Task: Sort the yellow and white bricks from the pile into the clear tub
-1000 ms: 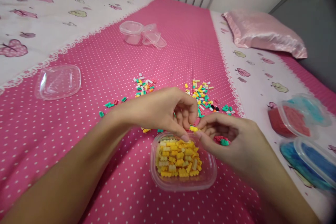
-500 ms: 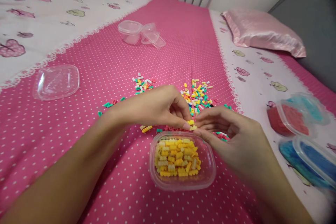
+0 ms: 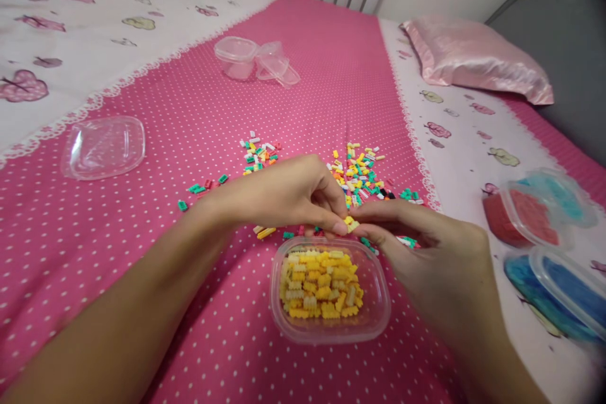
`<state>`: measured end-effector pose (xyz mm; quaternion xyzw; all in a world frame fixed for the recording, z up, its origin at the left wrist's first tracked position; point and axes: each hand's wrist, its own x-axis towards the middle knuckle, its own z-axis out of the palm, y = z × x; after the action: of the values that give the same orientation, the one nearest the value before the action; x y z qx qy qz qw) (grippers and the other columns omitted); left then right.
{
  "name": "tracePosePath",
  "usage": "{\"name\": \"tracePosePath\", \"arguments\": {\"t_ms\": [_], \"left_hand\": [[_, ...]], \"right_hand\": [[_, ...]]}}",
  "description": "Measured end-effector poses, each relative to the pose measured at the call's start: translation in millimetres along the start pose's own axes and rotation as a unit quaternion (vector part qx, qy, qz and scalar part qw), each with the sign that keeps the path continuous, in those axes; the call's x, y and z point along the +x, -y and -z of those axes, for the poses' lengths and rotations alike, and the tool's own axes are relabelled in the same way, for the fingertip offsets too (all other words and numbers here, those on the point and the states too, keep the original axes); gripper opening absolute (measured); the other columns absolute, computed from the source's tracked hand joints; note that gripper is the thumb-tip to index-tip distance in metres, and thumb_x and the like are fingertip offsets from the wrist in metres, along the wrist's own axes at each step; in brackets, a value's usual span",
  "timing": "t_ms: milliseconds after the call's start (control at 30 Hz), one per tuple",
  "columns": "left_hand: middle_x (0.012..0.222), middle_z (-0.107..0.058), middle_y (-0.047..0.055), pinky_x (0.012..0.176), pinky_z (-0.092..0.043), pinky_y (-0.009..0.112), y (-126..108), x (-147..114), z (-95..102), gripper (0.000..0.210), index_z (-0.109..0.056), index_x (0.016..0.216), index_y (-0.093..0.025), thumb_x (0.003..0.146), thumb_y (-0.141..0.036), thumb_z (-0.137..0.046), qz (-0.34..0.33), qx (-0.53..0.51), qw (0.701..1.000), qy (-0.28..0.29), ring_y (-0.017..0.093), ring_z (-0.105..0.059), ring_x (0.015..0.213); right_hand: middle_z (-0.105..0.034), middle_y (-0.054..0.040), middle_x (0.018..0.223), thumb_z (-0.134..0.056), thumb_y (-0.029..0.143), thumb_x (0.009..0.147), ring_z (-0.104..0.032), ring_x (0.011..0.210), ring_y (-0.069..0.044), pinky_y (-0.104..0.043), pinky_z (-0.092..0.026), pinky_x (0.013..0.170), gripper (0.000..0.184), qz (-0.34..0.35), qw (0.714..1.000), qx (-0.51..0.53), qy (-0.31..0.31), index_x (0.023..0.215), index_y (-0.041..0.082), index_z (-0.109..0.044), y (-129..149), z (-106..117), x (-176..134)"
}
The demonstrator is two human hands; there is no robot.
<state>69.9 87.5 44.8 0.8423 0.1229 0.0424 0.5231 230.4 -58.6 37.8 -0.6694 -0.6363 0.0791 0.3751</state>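
My left hand [image 3: 307, 196] reaches in with its thumb and fingers pinched on small yellow building bricks [image 3: 351, 224]. From the other side my right hand [image 3: 426, 246] grips the same bricks between thumb and index finger, so both sets of fingertips meet there. Just below them, a clear plastic container [image 3: 376, 322] stands on the bedsheet, partly filled with yellow and pale yellow bricks [image 3: 322, 284]. Behind the hands lies a loose pile of mixed bricks [image 3: 362, 170] in green, white, yellow and red, partly hidden by my hands.
A clear lid [image 3: 104, 148] lies at the left. Clear containers [image 3: 237, 60] stand farther back. To the right are a container of red bricks [image 3: 506, 218] and one with blue contents [image 3: 544, 297]. A pink pillow [image 3: 478, 60] rests at the back right of the polka-dot bedsheet [image 3: 227, 341].
My right hand has shifted slightly to the right and its fingers have drawn closer together on the yellow bricks. My left hand has barely moved.
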Motion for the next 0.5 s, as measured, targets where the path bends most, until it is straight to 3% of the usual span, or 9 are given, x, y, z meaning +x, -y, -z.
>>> {"name": "tracePosePath", "arguments": {"t_ms": [233, 500], "left_hand": [[0.065, -0.071, 0.0, 0.05, -0.037, 0.016, -2.5, -1.1, 1.7, 0.013, -0.079, 0.084, -0.015, 0.086, -0.026, -0.072, -0.015, 0.027, 1.0, 0.0, 0.007, -0.057, 0.055], [0.067, -0.072, 0.0, 0.049, -0.035, 0.016, -3.8, -4.3, 3.0, 0.013, -0.078, 0.082, -0.015, 0.086, -0.024, -0.07, -0.015, 0.05, 0.999, 0.011, 0.006, -0.054, 0.055]], "right_hand": [[-0.077, 0.0075, 0.078, -0.072, 0.013, 0.083, -0.072, 0.068, -0.013, -0.026, -0.055, 0.066, 0.015, 0.015, 1.0, -0.007, 0.002, 0.082, 0.028, -0.075, -2.8, 4.9, -1.8], [-0.079, 0.0061, 0.085, -0.072, 0.014, 0.083, -0.074, 0.075, -0.014, -0.027, -0.058, 0.073, 0.014, 0.009, 0.999, 0.03, 0.024, 0.086, 0.027, -0.074, -2.8, 2.1, -1.9]]}}
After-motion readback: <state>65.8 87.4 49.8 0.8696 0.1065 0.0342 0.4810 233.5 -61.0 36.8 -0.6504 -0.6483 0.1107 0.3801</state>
